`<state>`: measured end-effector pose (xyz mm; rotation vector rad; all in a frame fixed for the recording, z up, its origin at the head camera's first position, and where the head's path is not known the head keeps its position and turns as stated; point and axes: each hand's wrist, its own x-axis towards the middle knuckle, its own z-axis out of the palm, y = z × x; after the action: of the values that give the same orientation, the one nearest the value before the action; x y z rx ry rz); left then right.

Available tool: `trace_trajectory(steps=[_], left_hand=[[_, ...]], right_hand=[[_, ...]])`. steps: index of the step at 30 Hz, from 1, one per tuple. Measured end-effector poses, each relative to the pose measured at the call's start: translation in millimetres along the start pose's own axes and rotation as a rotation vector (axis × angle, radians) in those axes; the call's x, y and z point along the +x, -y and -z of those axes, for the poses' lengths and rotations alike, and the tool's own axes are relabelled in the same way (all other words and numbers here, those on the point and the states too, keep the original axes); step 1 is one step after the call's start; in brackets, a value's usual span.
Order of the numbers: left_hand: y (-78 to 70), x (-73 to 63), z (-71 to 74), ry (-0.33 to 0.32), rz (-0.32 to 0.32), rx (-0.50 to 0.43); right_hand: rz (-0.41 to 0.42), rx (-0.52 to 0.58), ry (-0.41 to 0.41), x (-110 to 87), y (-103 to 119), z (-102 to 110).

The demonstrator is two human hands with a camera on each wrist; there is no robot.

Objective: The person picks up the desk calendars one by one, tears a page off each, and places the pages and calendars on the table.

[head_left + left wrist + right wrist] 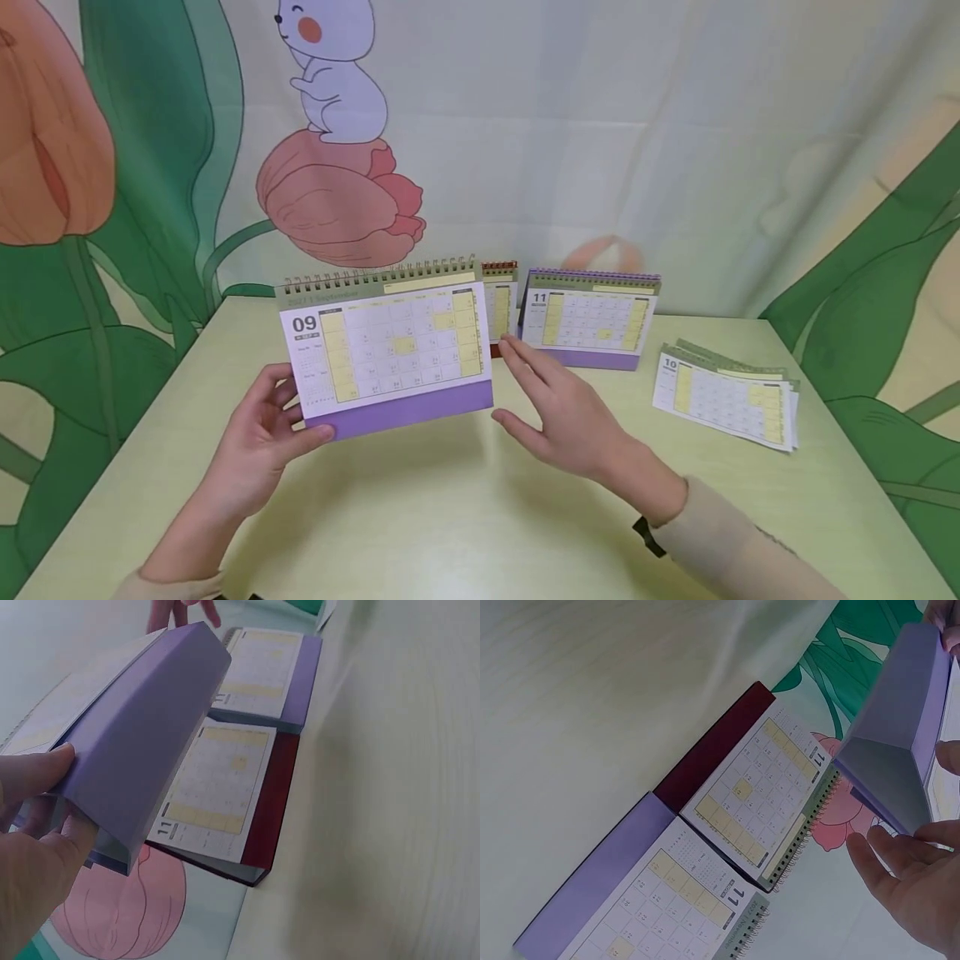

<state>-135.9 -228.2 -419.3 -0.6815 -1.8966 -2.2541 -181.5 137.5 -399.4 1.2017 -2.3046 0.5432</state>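
Observation:
A spiral-bound desk calendar (397,350) with a purple base, showing page 09, is held up off the table, slightly tilted. My left hand (258,442) grips its lower left corner, the thumb on the purple front edge. In the left wrist view, the fingers of that hand (37,862) reach into the hollow end of the base. My right hand (573,417) is beside the calendar's right edge with fingers extended. The right wrist view has this hand (915,889) close to the base's open end; whether it touches cannot be told.
Behind stand two more desk calendars on page 11, a purple one (588,321) and a dark red one (274,795), partly hidden in the head view. Loose calendar pages (716,404), the top one marked 10, lie at the right of the pale table (420,517). A printed curtain (525,167) hangs behind.

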Motion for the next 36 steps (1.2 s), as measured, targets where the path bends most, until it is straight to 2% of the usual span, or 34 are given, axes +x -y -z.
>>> trace_trajectory(steps=[4, 11, 25, 36], left_hand=[[3.4, 1.8, -5.6, 0.019, 0.029, 0.025], [10.9, 5.4, -12.2, 0.031, 0.045, 0.035], [25.4, 15.1, -31.3, 0.007, 0.095, 0.056], [33.3, 22.0, -40.8, -0.003, 0.16, 0.048]], right_hand=[[-0.025, 0.003, 0.019, -2.5, 2.0, -1.8], [-0.044, -0.027, 0.016, -10.7, 2.1, -5.4], [-0.113, -0.072, 0.016, -22.5, 0.3, -9.4], [-0.106, -0.075, -0.21, -23.4, -6.1, -3.5]])
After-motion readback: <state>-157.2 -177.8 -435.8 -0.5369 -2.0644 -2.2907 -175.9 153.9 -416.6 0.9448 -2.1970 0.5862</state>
